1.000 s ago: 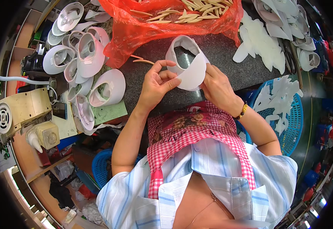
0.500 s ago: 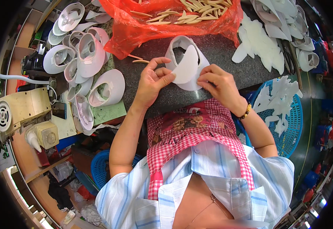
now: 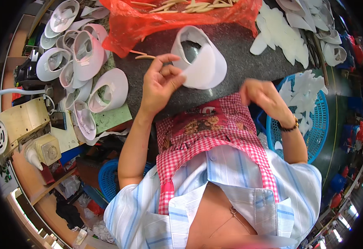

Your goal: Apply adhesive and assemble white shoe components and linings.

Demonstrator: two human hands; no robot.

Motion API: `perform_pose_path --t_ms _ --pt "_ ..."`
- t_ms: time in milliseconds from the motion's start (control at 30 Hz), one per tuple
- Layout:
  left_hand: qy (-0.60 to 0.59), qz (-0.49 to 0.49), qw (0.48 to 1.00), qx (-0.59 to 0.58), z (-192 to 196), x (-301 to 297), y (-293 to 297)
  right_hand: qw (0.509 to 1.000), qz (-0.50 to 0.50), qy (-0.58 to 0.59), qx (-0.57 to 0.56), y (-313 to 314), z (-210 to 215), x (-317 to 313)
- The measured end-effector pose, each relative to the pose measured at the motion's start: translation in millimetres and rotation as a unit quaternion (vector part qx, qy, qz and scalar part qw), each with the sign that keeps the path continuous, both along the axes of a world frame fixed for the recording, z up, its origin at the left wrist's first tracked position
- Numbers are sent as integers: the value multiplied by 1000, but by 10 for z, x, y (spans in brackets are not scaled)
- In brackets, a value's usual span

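Head view: left hand (image 3: 158, 85) pinches white visor (image 3: 200, 60), right hand (image 3: 262, 95) loose

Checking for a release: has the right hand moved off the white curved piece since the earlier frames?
Yes. The right hand has come away toward the blue basket; only the left hand holds the white curved piece.

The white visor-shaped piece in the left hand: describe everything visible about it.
The white visor-shaped piece is a curved band closed into a loop with a broad rounded brim, in what looks like thin foam or stiff sheet. It sits tilted over the dark speckled tabletop, opening facing up and away, just below the red plastic bag. The left hand pinches the brim's near edge between thumb and fingers. The right hand is apart from it, blurred.
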State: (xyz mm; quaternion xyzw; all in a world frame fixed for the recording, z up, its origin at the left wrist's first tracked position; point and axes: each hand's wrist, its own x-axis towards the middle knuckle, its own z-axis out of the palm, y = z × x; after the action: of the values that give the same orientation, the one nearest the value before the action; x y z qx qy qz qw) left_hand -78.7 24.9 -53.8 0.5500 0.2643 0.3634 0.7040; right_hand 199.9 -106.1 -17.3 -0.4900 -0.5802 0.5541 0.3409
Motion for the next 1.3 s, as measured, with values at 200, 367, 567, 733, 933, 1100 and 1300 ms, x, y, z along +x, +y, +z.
perform_pose_path --t_ms 200,367,567,733,933,1100,1300 --pt "222 -125 945 204 578 -37 -137 988 -110 94 58 72 48 -234" --pt "229 -71 967 81 245 71 138 982 -178 -1 62 532 -216 -324" --pt "237 -35 970 47 86 115 157 984 -174 4 35 626 -339 -261" --pt "288 -41 954 78 147 199 255 978 -190 -55 59 677 -383 -286" --pt "494 66 794 347 273 274 171 872 -188 -374 255 685 -88 -442" --pt "378 56 902 200 223 55 215 833 -42 -449 320 860 -121 -842" --pt "44 -40 993 -104 518 -131 -47 839 103 -372 383 448 242 -723"
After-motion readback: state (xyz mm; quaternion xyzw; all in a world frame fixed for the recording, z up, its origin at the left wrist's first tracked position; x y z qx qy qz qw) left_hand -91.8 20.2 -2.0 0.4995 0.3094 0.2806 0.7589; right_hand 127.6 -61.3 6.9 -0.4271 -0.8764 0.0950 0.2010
